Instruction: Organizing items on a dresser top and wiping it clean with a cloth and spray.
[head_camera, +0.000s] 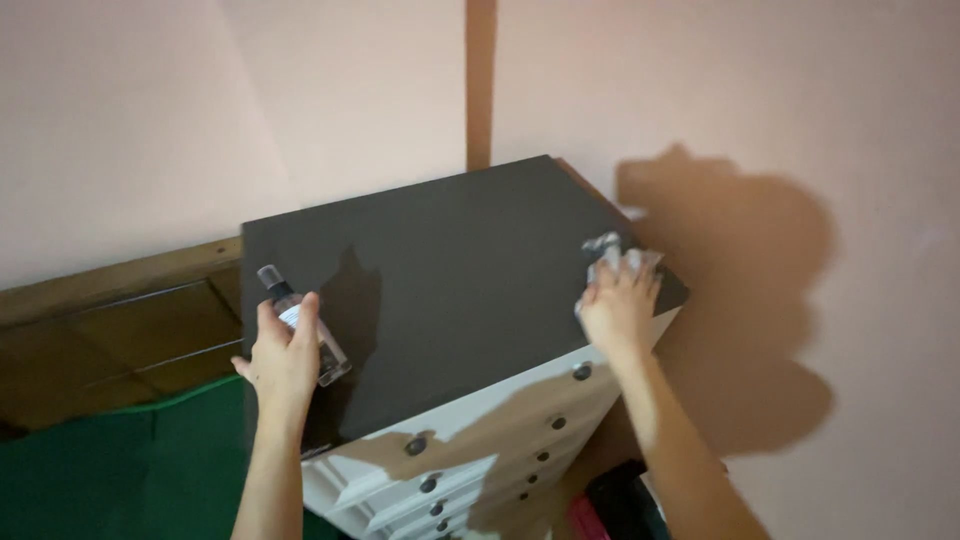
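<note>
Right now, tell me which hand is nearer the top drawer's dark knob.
Left. The left hand with the spray bottle is just above-left of the knob; the right hand presses a cloth at the far corner.

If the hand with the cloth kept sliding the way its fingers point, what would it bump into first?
The right hand points over the dresser top's far right edge. Past the cloth under its fingers, the pink wall looks like the first thing it would meet, though depth is unclear.
</note>
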